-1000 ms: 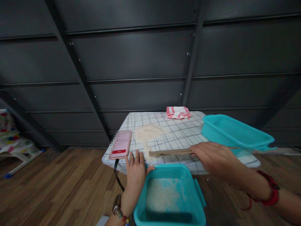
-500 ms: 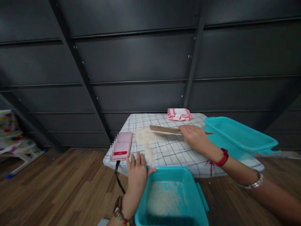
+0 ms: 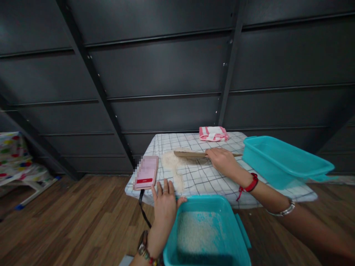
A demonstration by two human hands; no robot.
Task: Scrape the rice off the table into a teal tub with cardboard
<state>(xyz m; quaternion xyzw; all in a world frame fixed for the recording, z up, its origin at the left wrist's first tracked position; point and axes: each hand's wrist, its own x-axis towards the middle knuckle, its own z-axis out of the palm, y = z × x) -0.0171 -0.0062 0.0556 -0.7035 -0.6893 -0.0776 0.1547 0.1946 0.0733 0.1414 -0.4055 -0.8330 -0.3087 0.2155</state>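
My right hand point(image 3: 223, 159) is closed around a flat tan strip point(image 3: 190, 154), cardboard or wood, I cannot tell which. The strip's left end rests at a spread pile of pale grains point(image 3: 170, 159) that look like rice. A thin trail of grains runs from the pile to the table's near edge. My left hand point(image 3: 165, 205) lies with fingers stretched over the cloth edge, its thumb at the corner of a teal tub point(image 3: 213, 201). That tub sits against the near table edge, with more grains scattered over its bottom.
A checked white cloth point(image 3: 205, 181) covers the table. On it lie a pink phone-like case point(image 3: 148, 170) with a black strap, a folded pink-striped towel point(image 3: 213, 133) and a second teal tub point(image 3: 277, 159) on the right. A dark panelled wall point(image 3: 166, 74) stands behind.
My right hand has drawn the strip slightly left and down against the grain pile. The whole view has shifted a little; my left hand keeps its place by the tub.
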